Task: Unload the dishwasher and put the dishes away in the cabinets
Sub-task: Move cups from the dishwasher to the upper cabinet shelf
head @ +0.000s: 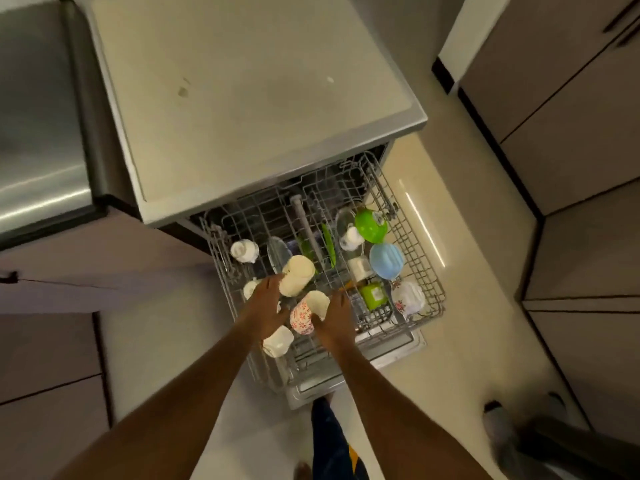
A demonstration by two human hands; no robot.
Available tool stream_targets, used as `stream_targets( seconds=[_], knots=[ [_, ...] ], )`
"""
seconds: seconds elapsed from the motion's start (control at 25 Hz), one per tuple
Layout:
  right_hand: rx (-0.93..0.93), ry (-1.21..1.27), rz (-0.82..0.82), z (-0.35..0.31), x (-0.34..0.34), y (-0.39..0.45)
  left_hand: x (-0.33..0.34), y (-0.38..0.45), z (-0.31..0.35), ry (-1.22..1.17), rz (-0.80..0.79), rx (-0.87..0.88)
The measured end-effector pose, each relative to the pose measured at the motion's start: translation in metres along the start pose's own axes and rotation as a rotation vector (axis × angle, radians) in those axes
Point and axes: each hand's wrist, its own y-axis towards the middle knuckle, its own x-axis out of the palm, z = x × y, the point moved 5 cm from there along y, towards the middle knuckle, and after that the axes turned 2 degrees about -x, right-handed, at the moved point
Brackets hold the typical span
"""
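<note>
The dishwasher's wire upper rack (420,244) is pulled out over the open door. My left hand (265,308) grips the side of a tall cream cup (297,276) near the rack's middle. My right hand (335,322) holds a red-flowered cup (306,312) just beside it, thumb on its rim. Still in the rack are a white cup (278,341) below my hands, another white cup (244,251) at the left, a clear glass plate (277,254), green plates (329,244), a green bowl (370,225), a blue bowl (386,260), a green cup (372,296) and a flowered white cup (408,297).
The dishwasher's flat pale top (242,98) fills the upper middle. A stainless appliance (38,133) stands at the left. Grey cabinet fronts (571,133) line the right, and low cabinets (48,358) the left. Someone's grey shoe (502,434) is on the floor at lower right.
</note>
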Motion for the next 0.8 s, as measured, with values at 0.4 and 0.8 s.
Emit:
stream_targets(
  seconds=[0.4, 0.8],
  knots=[
    [0.18, 0.242, -0.031, 0.047, 0.065, 0.052, 0.055, 0.116, -0.016, 0.007, -0.081, -0.128],
    [-0.032, 0.376, 0.228, 0.025, 0.024, 0.015, 0.02, 0.07, -0.007, -0.212, 0.192, -0.05]
  ],
)
